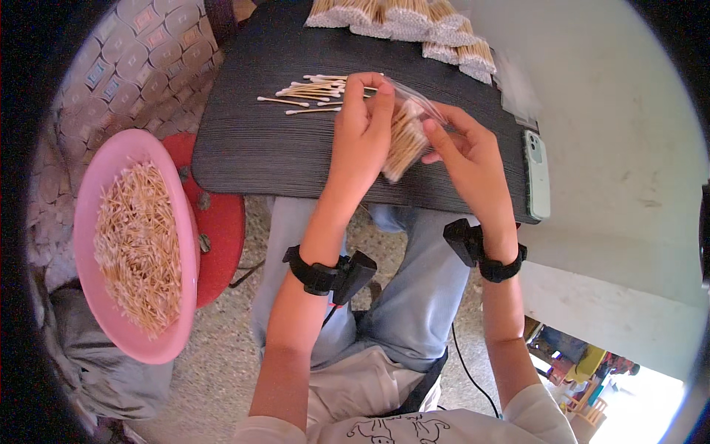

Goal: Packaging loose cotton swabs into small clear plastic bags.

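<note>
Between my two hands hangs a clear plastic bag with a bundle of cotton swabs inside, tilted over the near part of the black table. The fingers of my left hand pinch the bag's upper left edge. On the other side, my right hand has its thumb and fingers closed on the bag's upper right edge. Loose cotton swabs lie scattered on the table just left of my left hand, some of them partly hidden behind it.
Packed bundles of cotton swabs are stacked at the table's far edge. Clear empty bags lie at the right, above a pale green phone. A pink basin full of swabs rests on a red stool at the left.
</note>
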Tool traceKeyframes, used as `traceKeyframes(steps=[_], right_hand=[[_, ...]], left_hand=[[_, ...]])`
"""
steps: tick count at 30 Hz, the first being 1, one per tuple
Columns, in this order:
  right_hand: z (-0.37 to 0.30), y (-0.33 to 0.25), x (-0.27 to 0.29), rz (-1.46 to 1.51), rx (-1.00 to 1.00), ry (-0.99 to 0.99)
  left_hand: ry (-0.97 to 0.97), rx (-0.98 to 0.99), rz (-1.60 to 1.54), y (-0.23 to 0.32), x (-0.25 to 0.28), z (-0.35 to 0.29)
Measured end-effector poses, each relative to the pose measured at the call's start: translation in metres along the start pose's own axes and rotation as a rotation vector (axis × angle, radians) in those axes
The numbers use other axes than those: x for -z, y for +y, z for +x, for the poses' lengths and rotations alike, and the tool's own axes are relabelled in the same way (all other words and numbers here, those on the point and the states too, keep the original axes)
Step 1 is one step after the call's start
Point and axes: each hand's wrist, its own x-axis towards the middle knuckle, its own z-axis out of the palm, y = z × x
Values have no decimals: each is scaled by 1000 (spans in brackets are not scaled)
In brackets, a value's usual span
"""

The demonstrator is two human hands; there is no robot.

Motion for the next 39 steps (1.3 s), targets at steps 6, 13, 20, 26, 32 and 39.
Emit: traceKeyframes(steps=[6, 13, 20, 26, 32, 39], right_hand=[[12, -12, 0, -184, 214, 231], [26, -15, 2, -197, 405, 158], [25, -19, 7, -77, 246, 160], [36, -17, 19, -5, 217, 170], [47, -25, 38, -39, 190, 105], [56, -3, 49, 106, 163, 161]], left_hand=[[-59, -70, -344, 13, -7, -2], [-61, -112, -349, 20, 1, -1], [-67, -104, -216, 20, -5, 2], [-192, 71, -428, 17, -6, 4], [-302, -27, -100, 34, -12, 19], [-420, 69, -89, 31, -23, 49]])
